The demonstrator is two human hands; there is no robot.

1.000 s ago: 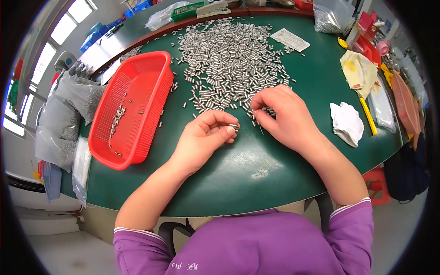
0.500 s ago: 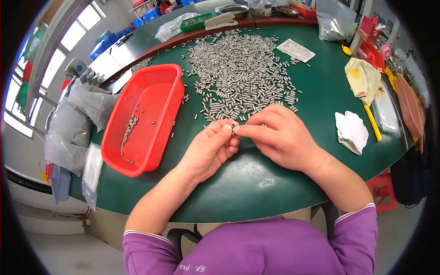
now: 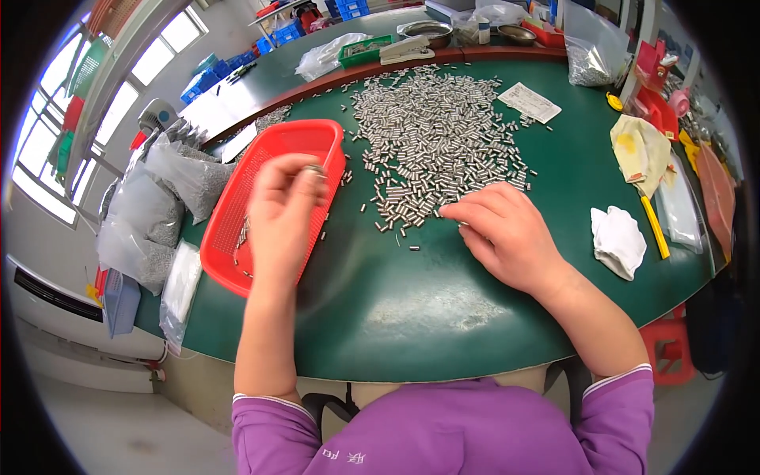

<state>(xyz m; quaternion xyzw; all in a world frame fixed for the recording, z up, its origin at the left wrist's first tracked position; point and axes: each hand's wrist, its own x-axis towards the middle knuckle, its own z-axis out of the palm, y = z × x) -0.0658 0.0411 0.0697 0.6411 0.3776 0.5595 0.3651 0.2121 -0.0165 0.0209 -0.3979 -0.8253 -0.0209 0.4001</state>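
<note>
**A:** ok going left to right, what have you got at 9 o'clock?

**B:** Clear bags of small metal parts (image 3: 150,210) piled at the table's edge, then the red mesh basket (image 3: 317,136) just beside them. Your left hand (image 3: 279,218) hangs over that basket, fingers curled in, and there's a small metal piece (image 3: 315,169) pinched at the fingertips. It's a bit blurred, so I can't tell how tight the pinch is.

**A:** and the middle?

**B:** The big pile of little silver pins (image 3: 439,138) is spread over the green table (image 3: 396,309) toward 12 o'clock. A few loose ones lie at its near edge.

**A:** right hand?

**B:** Your right hand (image 3: 507,233) rests palm down at the pile's near edge, fingertips touching the pins. Fingers are loosely bent, and whether they've got hold of one I can't tell. Out at 3 o'clock there's a crumpled white cloth (image 3: 619,240), well apart from the pins.
</note>
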